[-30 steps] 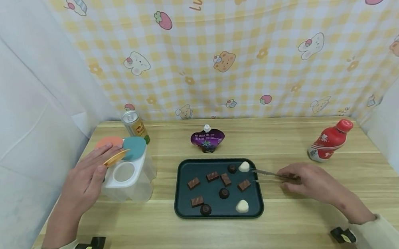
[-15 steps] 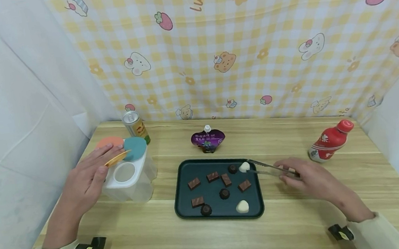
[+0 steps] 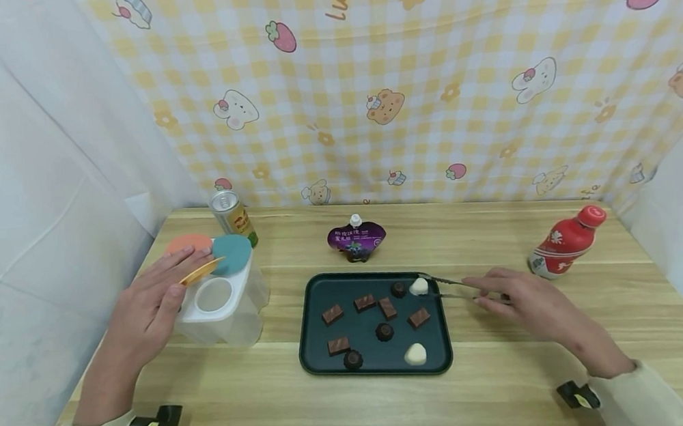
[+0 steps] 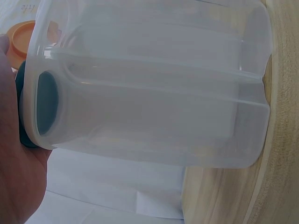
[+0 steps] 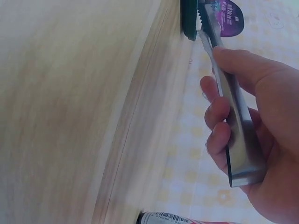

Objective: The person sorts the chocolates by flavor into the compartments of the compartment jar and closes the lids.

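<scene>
My left hand [image 3: 147, 307] lies over the lids of a clear plastic container [image 4: 154, 98]. Its thumb and fingers hold a raised orange lid [image 3: 202, 272], which stands tilted beside a round opening. Coral [image 3: 188, 243] and teal [image 3: 232, 254] lids are down on the container's top. In my right hand [image 3: 526, 301] I grip metal tongs [image 5: 238, 126]. Their tips stand apart, one on either side of a white chocolate [image 3: 418, 286] at the upper right of a dark green tray [image 3: 356, 362]; contact is unclear. Brown chocolates [image 3: 418, 317] and another white one [image 3: 415, 354] lie on the tray.
Behind the tray stands a purple pouch [image 3: 356, 239] with a white cap. A drink can [image 3: 234, 218] is behind the container. A red bottle [image 3: 567, 243] stands beyond my right hand. The patterned curtain [image 3: 421, 143] hangs along the table's back edge.
The tong tips have moved left from beside the white chocolate and now straddle it. The right hand has shifted slightly left and up. The left hand and orange lid look still.
</scene>
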Action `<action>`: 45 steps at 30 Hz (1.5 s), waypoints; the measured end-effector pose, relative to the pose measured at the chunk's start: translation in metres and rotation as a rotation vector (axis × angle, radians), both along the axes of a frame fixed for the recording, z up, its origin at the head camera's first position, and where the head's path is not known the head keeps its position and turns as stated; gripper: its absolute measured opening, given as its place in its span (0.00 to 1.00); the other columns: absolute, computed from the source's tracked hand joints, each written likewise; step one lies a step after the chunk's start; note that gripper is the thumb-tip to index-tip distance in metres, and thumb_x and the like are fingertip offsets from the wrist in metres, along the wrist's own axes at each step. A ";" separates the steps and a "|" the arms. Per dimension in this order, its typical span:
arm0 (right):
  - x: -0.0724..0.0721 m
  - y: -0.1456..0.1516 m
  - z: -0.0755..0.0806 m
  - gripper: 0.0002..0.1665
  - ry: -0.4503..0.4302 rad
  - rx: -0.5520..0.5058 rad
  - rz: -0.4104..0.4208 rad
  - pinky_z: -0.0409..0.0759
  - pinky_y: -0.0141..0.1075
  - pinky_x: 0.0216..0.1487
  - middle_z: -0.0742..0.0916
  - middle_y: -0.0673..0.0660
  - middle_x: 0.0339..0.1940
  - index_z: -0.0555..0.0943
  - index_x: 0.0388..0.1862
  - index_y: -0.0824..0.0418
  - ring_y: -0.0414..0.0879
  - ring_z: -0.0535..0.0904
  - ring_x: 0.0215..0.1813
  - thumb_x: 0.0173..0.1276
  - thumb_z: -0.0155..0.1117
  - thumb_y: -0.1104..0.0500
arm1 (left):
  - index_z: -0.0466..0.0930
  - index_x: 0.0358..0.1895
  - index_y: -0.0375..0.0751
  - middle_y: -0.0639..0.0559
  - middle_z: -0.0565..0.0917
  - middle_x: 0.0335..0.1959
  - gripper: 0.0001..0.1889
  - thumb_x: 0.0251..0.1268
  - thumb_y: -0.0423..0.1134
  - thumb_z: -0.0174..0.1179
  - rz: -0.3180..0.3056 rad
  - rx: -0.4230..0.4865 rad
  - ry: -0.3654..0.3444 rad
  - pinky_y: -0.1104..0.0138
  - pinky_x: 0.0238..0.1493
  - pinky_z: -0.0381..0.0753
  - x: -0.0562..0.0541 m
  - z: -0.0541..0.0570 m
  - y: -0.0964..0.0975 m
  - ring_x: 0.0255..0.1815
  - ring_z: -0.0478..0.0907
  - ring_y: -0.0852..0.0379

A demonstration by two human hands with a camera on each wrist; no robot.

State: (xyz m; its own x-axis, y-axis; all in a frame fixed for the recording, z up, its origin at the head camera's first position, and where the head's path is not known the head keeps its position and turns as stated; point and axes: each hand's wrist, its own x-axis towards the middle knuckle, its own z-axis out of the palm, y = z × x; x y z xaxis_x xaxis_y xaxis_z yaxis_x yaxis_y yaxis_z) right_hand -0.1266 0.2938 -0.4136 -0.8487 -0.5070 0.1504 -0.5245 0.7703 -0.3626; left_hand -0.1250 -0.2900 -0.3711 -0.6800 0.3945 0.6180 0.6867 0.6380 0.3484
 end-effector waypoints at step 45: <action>-0.001 -0.010 0.007 0.23 0.167 -0.077 0.032 0.64 0.27 0.18 0.80 0.36 0.26 0.87 0.62 0.54 0.30 0.65 0.20 0.68 0.75 0.60 | 0.79 0.69 0.38 0.50 0.79 0.68 0.21 0.83 0.36 0.44 0.039 -0.004 0.002 0.67 0.76 0.57 0.001 0.000 0.000 0.74 0.68 0.59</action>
State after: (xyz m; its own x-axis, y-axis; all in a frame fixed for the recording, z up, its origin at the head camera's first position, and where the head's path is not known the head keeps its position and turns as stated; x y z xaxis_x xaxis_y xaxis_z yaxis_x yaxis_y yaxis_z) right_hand -0.1273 0.2841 -0.4069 -0.7922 -0.5151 0.3274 -0.6063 0.7254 -0.3258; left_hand -0.1242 -0.2897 -0.3708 -0.6939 0.3703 0.6175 0.6620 0.6655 0.3448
